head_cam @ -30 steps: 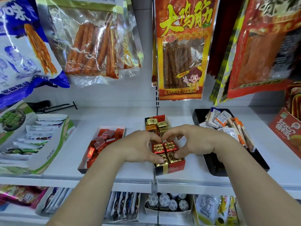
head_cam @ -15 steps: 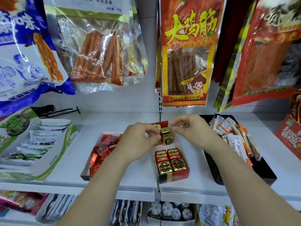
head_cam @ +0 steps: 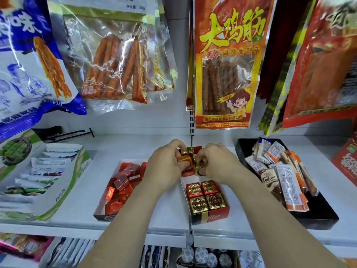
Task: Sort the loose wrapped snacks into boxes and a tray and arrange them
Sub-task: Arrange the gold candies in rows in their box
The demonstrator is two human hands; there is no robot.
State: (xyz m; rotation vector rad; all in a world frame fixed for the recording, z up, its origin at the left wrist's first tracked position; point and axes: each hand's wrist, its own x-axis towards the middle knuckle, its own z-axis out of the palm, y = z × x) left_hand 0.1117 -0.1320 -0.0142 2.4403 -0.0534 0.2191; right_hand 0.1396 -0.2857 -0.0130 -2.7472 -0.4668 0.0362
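A narrow red and black box (head_cam: 210, 216) stands on the white shelf, with red and gold foil-wrapped cubes (head_cam: 205, 197) in rows at its near end. Over the box's far end my left hand (head_cam: 166, 167) grips an orange foil cube (head_cam: 185, 159), fingers curled round it. Close beside it, my right hand (head_cam: 218, 163) pinches a gold foil cube (head_cam: 200, 165). A gold piece (head_cam: 188, 150) shows between the two hands. To the left lies a flat box (head_cam: 100, 213) of red wrapped squares. The black tray (head_cam: 316, 217) on the right holds wrapped bars.
A white and green carton (head_cam: 58, 196) of sachets sits at the shelf's left. Large snack bags (head_cam: 226, 62) hang from pegs above the shelf. A red box (head_cam: 345, 161) stands at the far right. Below the shelf edge, more packets and small round-lidded cups (head_cam: 202, 255) show.
Both hands have moved from the near end of the narrow box to its far end and have taken hold of foil cubes there. The near rows stay in place.
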